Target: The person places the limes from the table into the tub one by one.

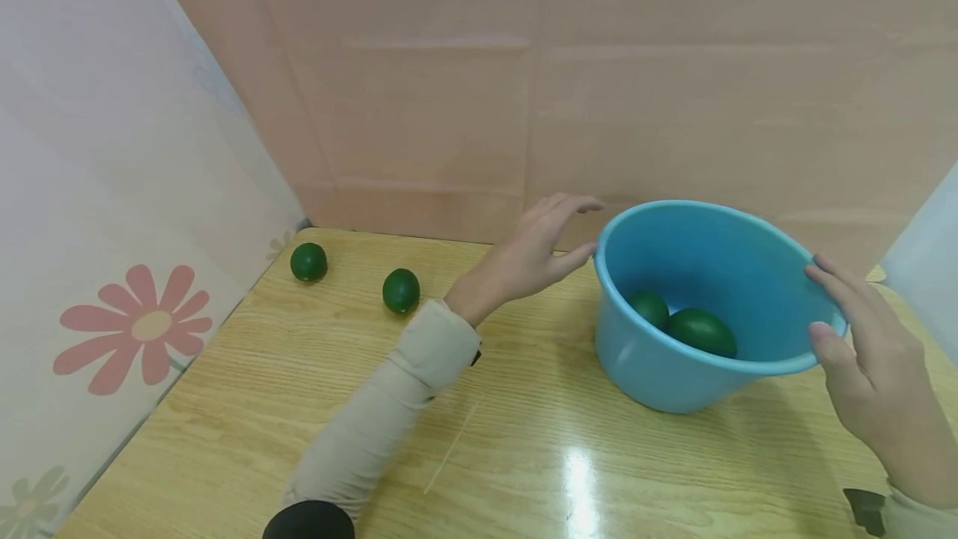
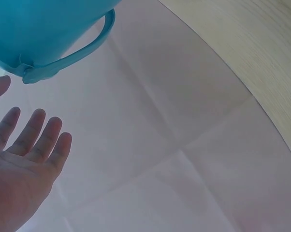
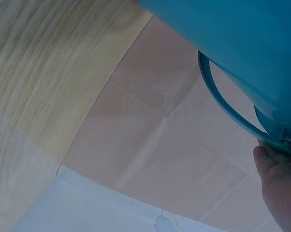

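Observation:
A blue plastic bucket stands tilted on the wooden table, its mouth turned towards me. Two dark green round fruits lie inside at the bottom. My left hand is at the left rim with fingers spread and straight, the thumb just at the rim. My right hand lies flat against the right rim, thumb on its edge. In the left wrist view my left hand is spread below the bucket. The right wrist view shows my thumb under the bucket's rim and handle.
Two more green fruits lie on the table at the far left, one near the corner and one beside my left sleeve. A pink wall closes off the back, and a white sheet with a flower print runs along the left side.

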A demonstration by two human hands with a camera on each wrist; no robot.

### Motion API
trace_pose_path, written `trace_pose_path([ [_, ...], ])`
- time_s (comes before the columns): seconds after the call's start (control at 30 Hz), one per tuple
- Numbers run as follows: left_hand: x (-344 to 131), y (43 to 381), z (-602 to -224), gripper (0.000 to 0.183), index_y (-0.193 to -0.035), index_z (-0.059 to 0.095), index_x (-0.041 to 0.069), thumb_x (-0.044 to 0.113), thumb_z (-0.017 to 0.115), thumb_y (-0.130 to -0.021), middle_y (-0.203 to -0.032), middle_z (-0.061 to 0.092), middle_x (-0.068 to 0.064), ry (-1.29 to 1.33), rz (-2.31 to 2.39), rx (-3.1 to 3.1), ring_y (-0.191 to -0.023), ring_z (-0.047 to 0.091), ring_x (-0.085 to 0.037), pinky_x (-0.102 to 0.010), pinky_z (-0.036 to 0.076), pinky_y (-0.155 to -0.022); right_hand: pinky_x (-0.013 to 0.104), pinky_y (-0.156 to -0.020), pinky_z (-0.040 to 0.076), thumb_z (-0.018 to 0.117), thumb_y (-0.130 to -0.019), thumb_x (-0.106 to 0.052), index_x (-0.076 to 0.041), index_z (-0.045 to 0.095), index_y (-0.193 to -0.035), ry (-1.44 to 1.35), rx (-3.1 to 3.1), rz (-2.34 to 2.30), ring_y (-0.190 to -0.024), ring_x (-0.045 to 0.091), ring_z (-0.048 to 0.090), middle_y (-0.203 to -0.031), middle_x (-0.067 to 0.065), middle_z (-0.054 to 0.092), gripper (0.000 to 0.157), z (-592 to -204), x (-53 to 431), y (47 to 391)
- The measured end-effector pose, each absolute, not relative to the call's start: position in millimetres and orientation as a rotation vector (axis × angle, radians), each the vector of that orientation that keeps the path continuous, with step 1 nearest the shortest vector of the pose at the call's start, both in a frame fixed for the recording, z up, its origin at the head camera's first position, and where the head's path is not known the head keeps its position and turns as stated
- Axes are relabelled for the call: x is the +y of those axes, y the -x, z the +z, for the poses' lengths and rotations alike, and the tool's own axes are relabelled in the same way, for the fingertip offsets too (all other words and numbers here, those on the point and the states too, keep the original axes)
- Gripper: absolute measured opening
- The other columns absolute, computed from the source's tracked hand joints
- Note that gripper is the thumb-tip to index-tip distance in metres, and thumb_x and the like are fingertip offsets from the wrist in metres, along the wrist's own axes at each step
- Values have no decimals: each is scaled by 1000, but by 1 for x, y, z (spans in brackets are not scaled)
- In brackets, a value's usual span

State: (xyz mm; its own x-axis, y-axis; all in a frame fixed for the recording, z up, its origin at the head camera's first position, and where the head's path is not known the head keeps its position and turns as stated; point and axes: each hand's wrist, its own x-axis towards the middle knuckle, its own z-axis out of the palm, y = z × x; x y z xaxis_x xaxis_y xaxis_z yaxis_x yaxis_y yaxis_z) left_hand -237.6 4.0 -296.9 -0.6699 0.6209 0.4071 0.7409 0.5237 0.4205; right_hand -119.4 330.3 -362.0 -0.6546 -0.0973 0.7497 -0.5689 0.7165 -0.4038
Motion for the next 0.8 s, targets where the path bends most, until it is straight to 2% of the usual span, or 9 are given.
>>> trace_pose_path([
  [0.13,0,239,-298,49,-142,49,12,24,64,-97,-143,53,1,1160,-851,-2568,-136,44,-13,-29,37,-114,11,-117,20,41,-105,-21,7,46,-143,-506,-2189,825,-146,1,32,-157,-2,40,47,-362,330,120],
  [0.4,-8,241,-301,49,-142,50,13,27,64,-97,-143,53,1,1156,-832,-2573,-137,44,-13,-29,37,-115,9,-115,19,41,-104,-16,8,48,-141,-497,-2189,824,-144,-4,31,-156,-13,39,44,-365,331,121],
  [0.8,-19,244,-307,47,-140,51,10,23,64,-97,-143,53,-2,1155,-783,-2581,-137,46,-17,-33,39,-114,10,-116,19,40,-105,-18,8,48,-141,-507,-2188,822,-144,-3,31,-156,-11,38,45,-365,332,122],
])
